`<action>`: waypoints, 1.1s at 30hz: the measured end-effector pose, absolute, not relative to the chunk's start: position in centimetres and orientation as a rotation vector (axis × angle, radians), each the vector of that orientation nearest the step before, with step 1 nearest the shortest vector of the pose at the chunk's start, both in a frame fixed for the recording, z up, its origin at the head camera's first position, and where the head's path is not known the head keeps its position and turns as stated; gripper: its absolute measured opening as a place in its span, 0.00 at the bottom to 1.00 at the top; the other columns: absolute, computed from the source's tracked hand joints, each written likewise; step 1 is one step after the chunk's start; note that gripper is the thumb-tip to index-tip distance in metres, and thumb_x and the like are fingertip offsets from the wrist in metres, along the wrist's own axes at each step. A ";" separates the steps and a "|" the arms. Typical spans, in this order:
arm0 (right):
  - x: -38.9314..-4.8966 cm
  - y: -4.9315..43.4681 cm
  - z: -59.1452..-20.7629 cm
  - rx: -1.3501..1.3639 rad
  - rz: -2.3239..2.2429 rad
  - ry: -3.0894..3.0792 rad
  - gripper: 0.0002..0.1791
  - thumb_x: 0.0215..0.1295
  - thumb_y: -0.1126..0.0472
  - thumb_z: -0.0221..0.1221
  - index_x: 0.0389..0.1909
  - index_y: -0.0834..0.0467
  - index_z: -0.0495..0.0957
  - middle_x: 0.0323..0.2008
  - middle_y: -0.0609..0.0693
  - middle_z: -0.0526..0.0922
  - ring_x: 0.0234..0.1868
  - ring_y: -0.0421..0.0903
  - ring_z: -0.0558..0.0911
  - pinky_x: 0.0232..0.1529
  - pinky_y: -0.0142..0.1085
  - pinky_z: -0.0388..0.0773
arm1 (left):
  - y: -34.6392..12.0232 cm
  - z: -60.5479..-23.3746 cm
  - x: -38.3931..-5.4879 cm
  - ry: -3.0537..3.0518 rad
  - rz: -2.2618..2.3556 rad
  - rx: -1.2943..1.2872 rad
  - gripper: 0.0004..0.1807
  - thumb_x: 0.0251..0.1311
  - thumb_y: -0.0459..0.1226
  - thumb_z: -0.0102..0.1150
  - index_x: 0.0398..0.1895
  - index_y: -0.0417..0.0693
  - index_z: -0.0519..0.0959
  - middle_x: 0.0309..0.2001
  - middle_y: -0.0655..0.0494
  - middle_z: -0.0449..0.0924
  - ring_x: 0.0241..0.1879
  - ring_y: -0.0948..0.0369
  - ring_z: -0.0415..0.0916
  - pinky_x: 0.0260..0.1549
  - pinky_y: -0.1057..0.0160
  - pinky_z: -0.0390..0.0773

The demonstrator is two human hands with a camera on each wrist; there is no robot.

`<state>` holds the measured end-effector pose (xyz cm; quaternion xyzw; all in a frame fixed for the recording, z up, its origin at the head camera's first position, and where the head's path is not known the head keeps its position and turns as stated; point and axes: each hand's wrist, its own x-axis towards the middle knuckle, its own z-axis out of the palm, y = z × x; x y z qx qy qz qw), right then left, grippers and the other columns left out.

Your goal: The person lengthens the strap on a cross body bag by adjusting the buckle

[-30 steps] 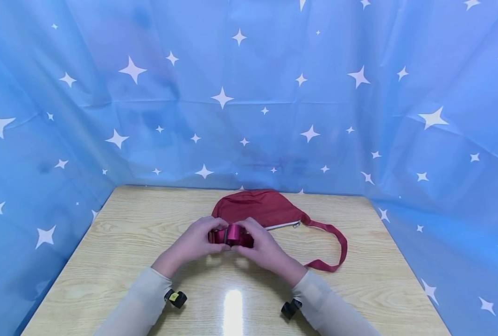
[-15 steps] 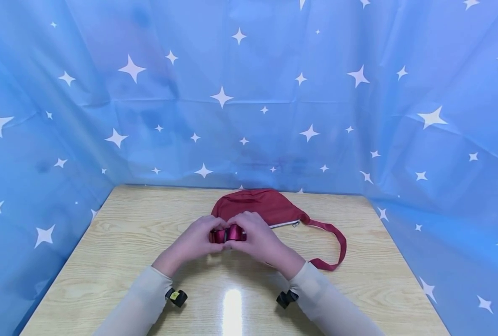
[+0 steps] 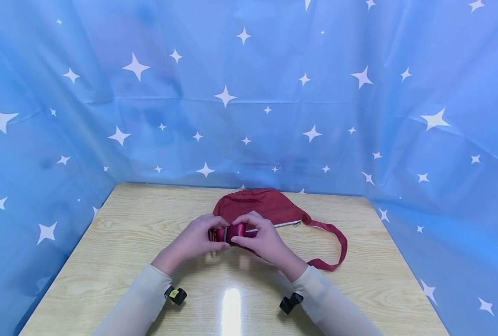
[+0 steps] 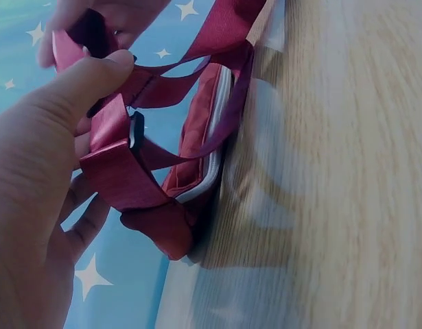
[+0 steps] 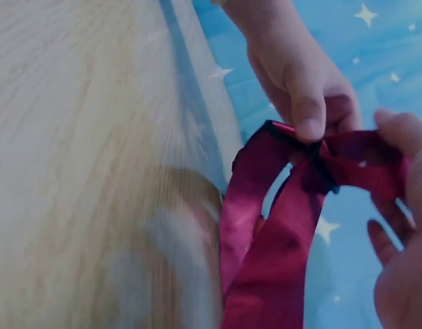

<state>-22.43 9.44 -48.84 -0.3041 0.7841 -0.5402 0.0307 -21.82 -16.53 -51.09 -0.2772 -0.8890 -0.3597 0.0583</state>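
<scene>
A dark red waist bag (image 3: 257, 205) lies towards the back of the table, its silver zip (image 3: 288, 224) along the near edge. Just in front of it, my left hand (image 3: 196, 238) pinches the bag's strap beside a black strap slider (image 4: 136, 130), thumb on top. My right hand (image 3: 265, 238) holds a folded loop of the same strap (image 3: 237, 231) between thumb and fingers, close to the left fingertips. In the right wrist view, lengths of the strap (image 5: 272, 274) hang down from the slider. My fingers hide part of the slider.
The strap's far part (image 3: 342, 247) curves over the wooden table (image 3: 127, 242) to the right of the bag. A blue star-patterned curtain (image 3: 169, 112) stands behind the table and at both sides.
My right hand closed in on the left hand, then drew back slightly right, the strap loop still in its fingers. The left hand and the bag keep about the same place.
</scene>
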 end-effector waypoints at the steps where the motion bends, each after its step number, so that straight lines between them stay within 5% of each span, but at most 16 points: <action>1: -22.5 9.6 -48.9 -0.925 -1.678 2.402 0.17 0.69 0.59 0.78 0.57 0.49 0.87 0.53 0.46 0.85 0.54 0.52 0.86 0.53 0.49 0.88 | -16.6 -51.1 -21.8 -2.697 -1.089 -0.836 0.24 0.58 0.47 0.86 0.55 0.59 0.86 0.42 0.70 0.82 0.44 0.64 0.78 0.46 0.55 0.81; 11: -22.6 9.6 -47.3 -1.096 -1.063 2.695 0.25 0.68 0.45 0.78 0.62 0.47 0.84 0.52 0.37 0.87 0.53 0.43 0.81 0.51 0.43 0.80 | -16.5 -51.0 -21.9 -2.716 -1.012 -0.879 0.22 0.58 0.45 0.86 0.54 0.58 0.87 0.41 0.69 0.82 0.44 0.64 0.77 0.46 0.56 0.80; 16: -22.7 8.3 -47.5 -1.242 -0.864 2.804 0.21 0.67 0.52 0.80 0.56 0.52 0.87 0.53 0.43 0.91 0.54 0.41 0.87 0.61 0.52 0.76 | -16.4 -50.9 -21.9 -2.717 -0.994 -0.893 0.21 0.60 0.47 0.85 0.53 0.59 0.86 0.38 0.70 0.80 0.41 0.64 0.75 0.42 0.58 0.79; 28: -22.4 9.1 -48.7 -0.828 -1.700 2.391 0.18 0.70 0.60 0.77 0.59 0.52 0.89 0.57 0.47 0.89 0.51 0.51 0.86 0.46 0.41 0.88 | -16.4 -50.8 -21.9 -2.717 -1.111 -0.817 0.24 0.57 0.44 0.87 0.55 0.58 0.86 0.42 0.67 0.82 0.43 0.64 0.78 0.45 0.57 0.82; 33: -22.5 9.6 -48.9 -0.847 -1.661 2.391 0.22 0.70 0.59 0.77 0.62 0.55 0.85 0.60 0.48 0.86 0.52 0.52 0.86 0.46 0.42 0.89 | -16.6 -50.9 -22.0 -2.738 -1.098 -0.817 0.24 0.58 0.46 0.86 0.55 0.57 0.86 0.42 0.68 0.82 0.43 0.64 0.78 0.45 0.57 0.82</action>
